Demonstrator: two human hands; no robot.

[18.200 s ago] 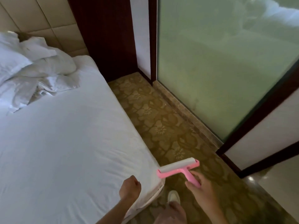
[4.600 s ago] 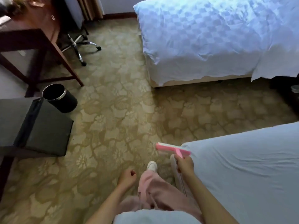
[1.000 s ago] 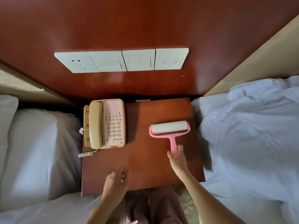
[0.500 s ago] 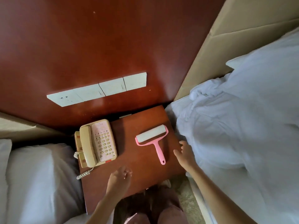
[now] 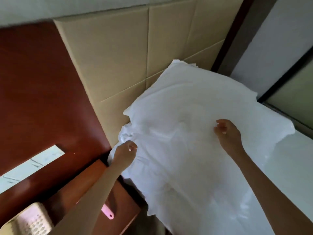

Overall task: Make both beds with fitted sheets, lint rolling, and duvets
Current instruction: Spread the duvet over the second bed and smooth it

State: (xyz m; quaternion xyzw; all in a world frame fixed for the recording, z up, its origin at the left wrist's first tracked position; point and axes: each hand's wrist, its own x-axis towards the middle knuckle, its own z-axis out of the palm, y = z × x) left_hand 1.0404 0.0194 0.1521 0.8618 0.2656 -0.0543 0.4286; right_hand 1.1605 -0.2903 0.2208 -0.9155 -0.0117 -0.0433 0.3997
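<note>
The white duvet (image 5: 194, 133) lies in a big crumpled heap at the top of the bed (image 5: 291, 175), right up against the tan padded headboard (image 5: 127, 56). It is soft and wrinkly, and bunched up at the corner near me. My left hand (image 5: 126, 154) is at that bunched corner with its fingers curled in. I cannot tell if it has cloth in it. My right hand (image 5: 227, 133) is over the middle of the heap, fingers loosely bent, with nothing in them.

A moment ago my left hand was over the nightstand (image 5: 128, 200) and my right hand was only at the duvet's edge. Now both are at the duvet. The lint roller (image 5: 107, 212) stays on the nightstand, and only its pink handle peeks out under my left arm. A phone (image 5: 28, 221) sits there too. Behind it is a red-brown wood wall (image 5: 42, 90) with pale switch plates (image 5: 25, 168).
</note>
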